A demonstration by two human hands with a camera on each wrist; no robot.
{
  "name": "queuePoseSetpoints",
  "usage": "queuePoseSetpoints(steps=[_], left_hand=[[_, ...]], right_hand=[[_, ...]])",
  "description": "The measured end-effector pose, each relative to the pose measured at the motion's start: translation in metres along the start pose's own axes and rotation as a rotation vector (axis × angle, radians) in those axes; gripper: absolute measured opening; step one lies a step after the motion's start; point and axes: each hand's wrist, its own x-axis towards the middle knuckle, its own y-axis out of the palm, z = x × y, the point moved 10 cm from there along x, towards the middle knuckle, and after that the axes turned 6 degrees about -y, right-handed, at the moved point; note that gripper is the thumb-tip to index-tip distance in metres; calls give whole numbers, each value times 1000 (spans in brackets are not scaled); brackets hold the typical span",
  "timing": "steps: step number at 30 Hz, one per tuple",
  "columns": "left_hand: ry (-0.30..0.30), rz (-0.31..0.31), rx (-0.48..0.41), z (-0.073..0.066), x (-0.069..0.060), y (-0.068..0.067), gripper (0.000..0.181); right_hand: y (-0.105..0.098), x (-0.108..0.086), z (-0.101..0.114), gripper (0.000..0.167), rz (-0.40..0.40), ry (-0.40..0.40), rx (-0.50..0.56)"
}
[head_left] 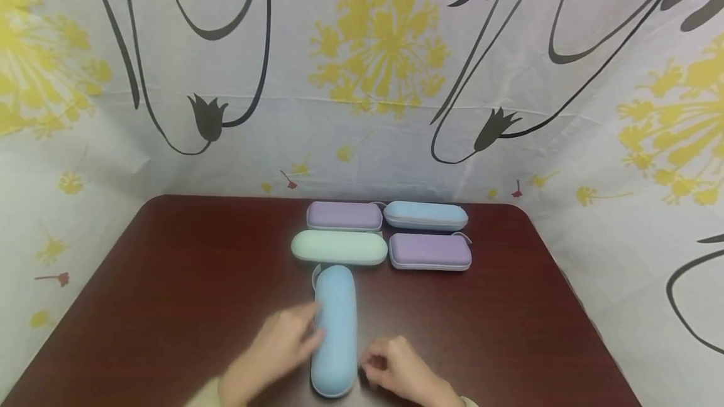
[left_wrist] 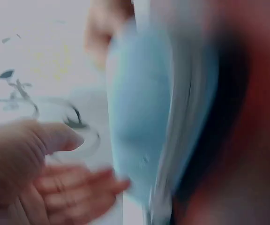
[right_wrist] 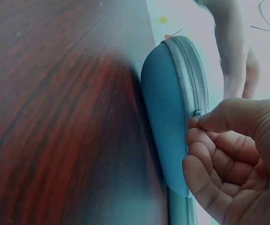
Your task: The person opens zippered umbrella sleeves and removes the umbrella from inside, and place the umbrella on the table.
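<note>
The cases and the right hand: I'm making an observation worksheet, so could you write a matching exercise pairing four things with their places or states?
1. Mint-green case
2. Nearest blue case
3. Farthest blue case
4. Right hand

A. Pinching the zipper pull
B. Right of the back purple case
C. At right angles to the other cases
D. Left of the front purple case

Pairs: 1-D, 2-C, 3-B, 4-A

Blurred at the fingertips, the left grip (head_left: 283,336) covers a little of the near blue case (head_left: 335,331), which smears in the left-wrist view. The right grip (right_wrist: 240,157) partly hides the zipper pull (right_wrist: 198,113). The head view's bottom edge cuts the desk (head_left: 170,306) and both sleeves (head_left: 206,392).
</note>
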Motion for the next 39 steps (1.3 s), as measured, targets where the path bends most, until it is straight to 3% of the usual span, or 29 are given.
queuePoseSetpoints(steps=[3,6,9,13,21,24,29,39], left_hand=[[183,66,-6,12,36,-3,36],[252,252,-7,24,66,9,45],[291,395,54,32,82,23,57],[304,507,106,38,89,38,70],[354,652,53,33,84,55,77],[379,688,62,30,82,59,77],[357,700,101,31,82,63,76],[390,619,82,32,84,52,68]], right_hand=[[-2,1,1,11,-2,-1,0],[-4,3,3,11,-3,-16,-4],[-3,4,3,12,5,-20,6],[2,5,1,11,37,-5,23],[3,4,-1,11,60,2,12],[2,4,2,10,60,-22,3],[0,4,3,10,64,-48,-18],[-9,1,1,9,39,-62,-64]])
